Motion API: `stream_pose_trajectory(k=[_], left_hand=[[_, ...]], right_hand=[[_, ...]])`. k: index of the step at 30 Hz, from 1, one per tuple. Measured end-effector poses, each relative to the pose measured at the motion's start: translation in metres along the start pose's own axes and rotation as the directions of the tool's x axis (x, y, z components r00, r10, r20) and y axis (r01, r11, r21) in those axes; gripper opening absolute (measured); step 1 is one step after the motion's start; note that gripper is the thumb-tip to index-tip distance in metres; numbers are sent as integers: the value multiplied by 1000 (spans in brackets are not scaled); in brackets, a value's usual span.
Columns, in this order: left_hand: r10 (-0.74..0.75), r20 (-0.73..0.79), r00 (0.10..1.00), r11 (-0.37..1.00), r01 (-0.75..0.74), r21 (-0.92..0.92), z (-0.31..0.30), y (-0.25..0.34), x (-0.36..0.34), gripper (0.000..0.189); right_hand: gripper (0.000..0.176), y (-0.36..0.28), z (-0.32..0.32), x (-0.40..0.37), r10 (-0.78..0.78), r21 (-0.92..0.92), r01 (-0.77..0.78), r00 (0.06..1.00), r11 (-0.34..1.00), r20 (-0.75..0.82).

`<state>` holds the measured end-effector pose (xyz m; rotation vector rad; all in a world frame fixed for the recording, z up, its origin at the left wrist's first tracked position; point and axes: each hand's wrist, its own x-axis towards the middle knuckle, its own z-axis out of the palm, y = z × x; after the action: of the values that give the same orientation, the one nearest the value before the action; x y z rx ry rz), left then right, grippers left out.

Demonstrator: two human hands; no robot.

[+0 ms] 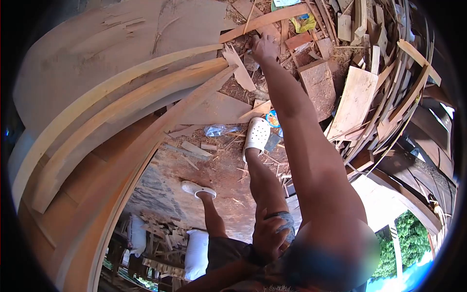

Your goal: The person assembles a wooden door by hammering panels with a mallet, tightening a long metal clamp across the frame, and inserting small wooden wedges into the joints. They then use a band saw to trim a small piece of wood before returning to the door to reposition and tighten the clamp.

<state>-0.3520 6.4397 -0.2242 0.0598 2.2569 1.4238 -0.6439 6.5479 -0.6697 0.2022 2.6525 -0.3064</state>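
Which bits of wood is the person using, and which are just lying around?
In use: right hand reaching into the wood scraps; long strip beside it.
Lying about: curved boards, plastic bag, white sacks, square offcut.

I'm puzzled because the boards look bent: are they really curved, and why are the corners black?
Head view: the fisheye lens likely bows the long planks at left and leaves black corners; daylight is bright and sharp on the right hand among the scrap wood; a blurred patch lies beside the left hand.
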Motion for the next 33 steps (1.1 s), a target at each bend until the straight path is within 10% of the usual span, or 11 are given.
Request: stream_pose_trajectory(k=[6,11,13,14,16,17,20,24,26,29,33], left_hand=[[-34,-38,999,999,35,31,16,7,-23,33],[35,98,995,998,-40,48,20,4,-59,30],[46,83,996,996,-51,70,20,7,-73,29],[57,72,996,995,-63,81,20,7,-80,28],[-27,-36,999,999,28,30,23,-6,-98,24],[-132,-86,988,991,131,-11,22,-9,-108,22],[-813,-104,573,441,490,-752,16,-75,-119,36],[-671,-439,598,741,525,-418,-50,-126,-123,42],[-819,-154,553,517,593,-618,-86,-121,-143,43],[-675,-297,676,731,556,-396,-106,-174,-201,31],[-785,-251,566,602,601,-527,-128,-207,-279,30]], right_hand=[[39,18,11,-61,334,555,-263,942,789,-28],[28,62,-6,-192,193,755,-578,816,310,545],[30,71,-16,-249,98,657,-606,764,449,637],[30,90,28,-271,-20,571,-366,829,735,558],[33,55,-71,-330,-281,530,-128,732,838,621],[38,36,-88,-359,-210,640,-466,684,611,699],[36,-19,-133,-446,-284,759,-406,753,509,594],[37,-115,-171,-535,-309,725,-142,837,673,451],[35,-143,-147,-577,-538,902,45,815,429,215],[40,-137,-141,-560,-599,800,-80,620,595,507],[35,-61,-28,-486,-48,424,-206,856,882,515]])
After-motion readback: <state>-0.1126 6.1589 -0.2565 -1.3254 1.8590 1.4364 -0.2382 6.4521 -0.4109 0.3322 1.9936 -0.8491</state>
